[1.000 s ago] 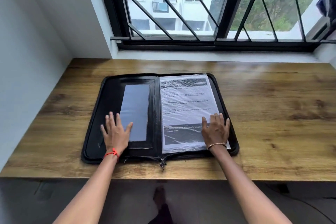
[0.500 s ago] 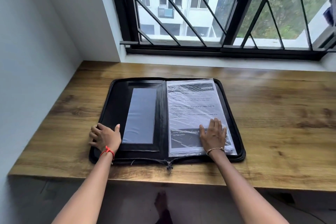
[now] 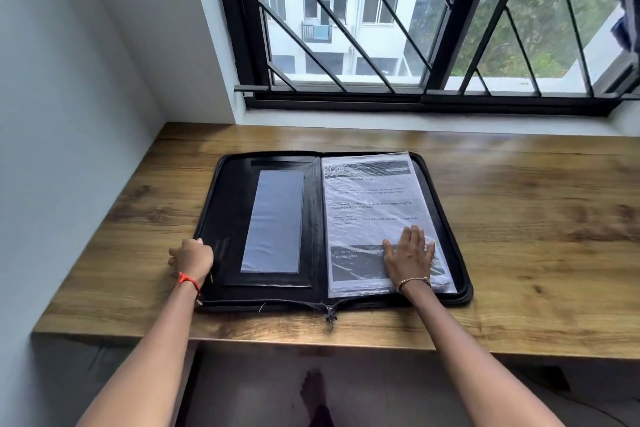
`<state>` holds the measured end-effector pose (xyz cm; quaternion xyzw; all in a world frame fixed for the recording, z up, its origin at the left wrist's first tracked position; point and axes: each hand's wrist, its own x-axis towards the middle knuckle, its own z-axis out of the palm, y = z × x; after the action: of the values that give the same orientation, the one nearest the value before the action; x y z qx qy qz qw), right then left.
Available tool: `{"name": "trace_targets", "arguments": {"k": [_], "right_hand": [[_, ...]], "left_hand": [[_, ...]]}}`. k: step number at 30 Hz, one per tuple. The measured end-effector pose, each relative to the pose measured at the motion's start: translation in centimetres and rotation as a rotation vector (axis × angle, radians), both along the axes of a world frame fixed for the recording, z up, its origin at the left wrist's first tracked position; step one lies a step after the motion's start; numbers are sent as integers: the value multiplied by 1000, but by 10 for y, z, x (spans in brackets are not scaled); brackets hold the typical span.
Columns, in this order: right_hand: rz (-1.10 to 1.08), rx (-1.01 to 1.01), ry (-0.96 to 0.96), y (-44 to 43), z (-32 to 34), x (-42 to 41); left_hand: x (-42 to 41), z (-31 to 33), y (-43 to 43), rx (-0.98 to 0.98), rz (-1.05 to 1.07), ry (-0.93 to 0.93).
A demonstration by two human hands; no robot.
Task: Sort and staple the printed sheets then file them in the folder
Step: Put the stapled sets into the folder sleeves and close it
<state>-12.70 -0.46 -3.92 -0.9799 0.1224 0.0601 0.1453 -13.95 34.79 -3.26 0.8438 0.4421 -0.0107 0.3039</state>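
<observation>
The folder (image 3: 228,204) lies open and flat on the worktop (image 3: 536,218), close to the near edge and left of the middle, with its spine running from near to far. The printed sheets (image 3: 370,198) sit on its right half under a crinkled clear sleeve and fill that half almost to the zip track. Whether they are stapled cannot be told from here. The left half carries only a tall clear pocket (image 3: 275,218).

The left hand (image 3: 191,258) is at the near part of the folder's left edge, its fingers curled round the rim of the cover. The right hand (image 3: 410,255) lies flat on the near part of the sheets, fingers straight and close together, pressing down and holding nothing.

The filing looks done, so the step in hand is most likely closing the folder. To do it well, lift the left cover by its rim and swing it over the spine while the right hand pins the sheets, so the slick sleeve cannot slide or bunch. Draw the right hand out to the right only when the cover is almost down.

The sleeve's near right corner lies close to the zip track and could catch in the teeth, so it needs tucking in first. The zip pull (image 3: 330,314) hangs at the near end of the spine, off the folder's edge. Keep it clear of the closing halves.
</observation>
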Motion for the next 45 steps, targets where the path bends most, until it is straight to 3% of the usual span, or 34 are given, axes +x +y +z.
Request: {"name": "trace_targets", "arguments": {"k": [5, 15, 23, 30, 37, 42, 45], "right_hand": [[-2, 55, 49, 1, -7, 12], [-12, 176, 6, 6, 6, -5], [-6, 293, -135, 18, 39, -23], [-19, 469, -412, 10, 72, -28], [-202, 726, -526, -19, 92, -24], [-649, 1289, -443, -47, 92, -15], [-823, 1219, -482, -73, 76, -16]], "left_hand": [[15, 0, 24, -42, -87, -109], [14, 63, 20, -45, -235, -364], [0, 129, -15, -241, -378, -605], [-27, 163, -95, -621, -600, -768], [-30, 133, -170, -612, -856, -621], [-29, 91, -200, -432, -996, -441], [-29, 72, -205, -346, -1060, -355]]}}
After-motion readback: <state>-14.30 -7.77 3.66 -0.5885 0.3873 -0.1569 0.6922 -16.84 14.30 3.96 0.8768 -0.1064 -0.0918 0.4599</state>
